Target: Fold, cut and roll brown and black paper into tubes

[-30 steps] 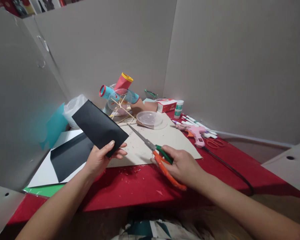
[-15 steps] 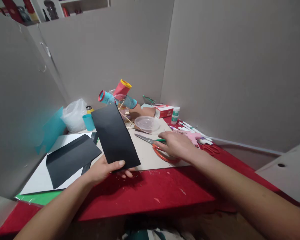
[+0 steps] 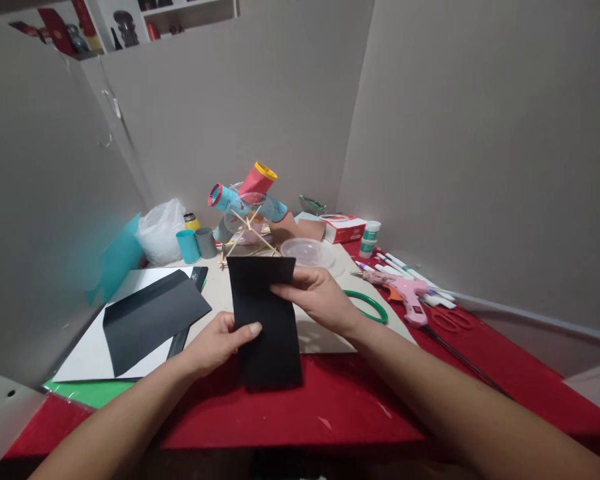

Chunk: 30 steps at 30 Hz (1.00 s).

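Observation:
A black paper strip is held upright in front of me by both hands. My left hand is closed on its left edge, thumb flat on the front and fingers mostly hidden behind. Higher up, my right hand pinches the right edge, with its thumb on the front face. Just beyond the right wrist, a green loop handle lies on the pale board; what it joins to is hidden. To the left, a larger folded black sheet rests on white paper.
Behind the strip stands a stick structure bearing coloured paper tubes. A pink glue gun, red scissors and several markers lie at right. A plastic lid, cups and a white bag sit farther back.
My right hand has left the orange-handled scissors and taken hold of the strip's right edge. The strip has turned more upright and moved right and lower. The glue gun is now uncovered.

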Each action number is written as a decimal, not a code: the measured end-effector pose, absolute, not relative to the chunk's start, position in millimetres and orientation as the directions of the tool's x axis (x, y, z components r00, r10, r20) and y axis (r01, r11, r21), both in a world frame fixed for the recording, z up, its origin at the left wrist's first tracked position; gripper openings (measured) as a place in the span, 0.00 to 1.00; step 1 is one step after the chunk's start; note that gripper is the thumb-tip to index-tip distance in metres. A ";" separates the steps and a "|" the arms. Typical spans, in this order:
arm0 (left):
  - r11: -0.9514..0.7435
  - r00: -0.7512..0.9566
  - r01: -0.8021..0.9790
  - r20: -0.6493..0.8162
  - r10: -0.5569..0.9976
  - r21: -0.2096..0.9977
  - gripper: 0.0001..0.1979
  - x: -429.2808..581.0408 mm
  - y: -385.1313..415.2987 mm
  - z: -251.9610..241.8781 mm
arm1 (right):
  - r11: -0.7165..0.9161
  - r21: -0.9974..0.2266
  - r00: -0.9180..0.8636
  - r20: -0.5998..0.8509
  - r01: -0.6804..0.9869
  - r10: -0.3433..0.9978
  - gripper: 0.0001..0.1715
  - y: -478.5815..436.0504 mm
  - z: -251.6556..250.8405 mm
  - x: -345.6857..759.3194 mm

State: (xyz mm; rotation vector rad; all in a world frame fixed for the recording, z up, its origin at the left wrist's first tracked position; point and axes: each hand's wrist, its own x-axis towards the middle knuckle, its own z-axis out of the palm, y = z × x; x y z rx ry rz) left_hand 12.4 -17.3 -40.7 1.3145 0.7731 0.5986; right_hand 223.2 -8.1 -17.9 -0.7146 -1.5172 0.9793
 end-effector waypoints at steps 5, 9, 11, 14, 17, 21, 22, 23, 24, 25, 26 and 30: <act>0.268 0.516 -0.115 -0.173 0.839 0.957 0.17 14.3 -10.9 -43.0 | 0.809 -0.573 -0.261 0.767 0.130 0.586 0.12 -14.2 -26.3 229.9; 0.313 0.468 -0.160 -0.207 0.859 0.936 0.18 15.0 -9.7 -37.2 | 0.924 -0.222 -0.383 0.861 0.310 0.335 0.19 -16.3 -31.0 234.5; 0.309 0.456 -0.212 -0.186 0.871 0.927 0.19 15.3 -11.1 -31.9 | 0.925 -0.098 -0.415 0.873 0.367 0.257 0.19 -15.7 -33.5 236.3; 0.245 0.424 -0.324 -0.091 0.901 0.914 0.21 13.6 -14.2 -23.5 | 0.890 -0.072 -0.372 0.891 0.451 0.261 0.20 -13.9 -36.1 239.1; 0.202 0.479 -0.373 0.001 0.878 0.906 0.22 8.1 -15.8 -17.8 | 0.854 -0.151 -0.279 0.904 0.498 0.323 0.23 -11.5 -37.6 242.1; 0.146 0.569 -0.347 0.085 0.818 0.926 0.23 1.7 -17.1 -14.6 | 0.846 -0.267 -0.189 0.902 0.461 0.388 0.25 -9.6 -38.8 243.8; 0.126 0.566 -0.326 0.086 0.820 0.937 0.25 1.3 -17.9 -14.1 | 0.844 -0.290 -0.170 0.900 0.451 0.400 0.24 -10.0 -38.7 243.8; 0.107 0.556 -0.301 0.084 0.827 0.948 0.27 1.4 -18.9 -13.8 | 0.842 -0.308 -0.154 0.899 0.443 0.410 0.23 -10.8 -38.3 243.5; 0.086 0.545 -0.275 0.081 0.835 0.958 0.28 1.8 -20.0 -13.7 | 0.840 -0.323 -0.142 0.897 0.436 0.419 0.22 -12.0 -37.7 243.2; 0.063 0.530 -0.248 0.082 0.844 0.967 0.28 2.4 -20.9 -14.0 | 0.836 -0.336 -0.130 0.895 0.433 0.427 0.21 -13.3 -37.0 242.8; 0.037 0.517 -0.220 0.085 0.852 0.975 0.26 3.1 -21.6 -14.8 | 0.831 -0.349 -0.120 0.891 0.433 0.437 0.20 -14.8 -36.3 242.3; -0.072 0.463 -0.102 0.111 0.879 0.992 0.15 4.9 -21.2 -20.9 | 0.807 -0.387 -0.102 0.874 0.446 0.475 0.18 -18.4 -35.1 241.2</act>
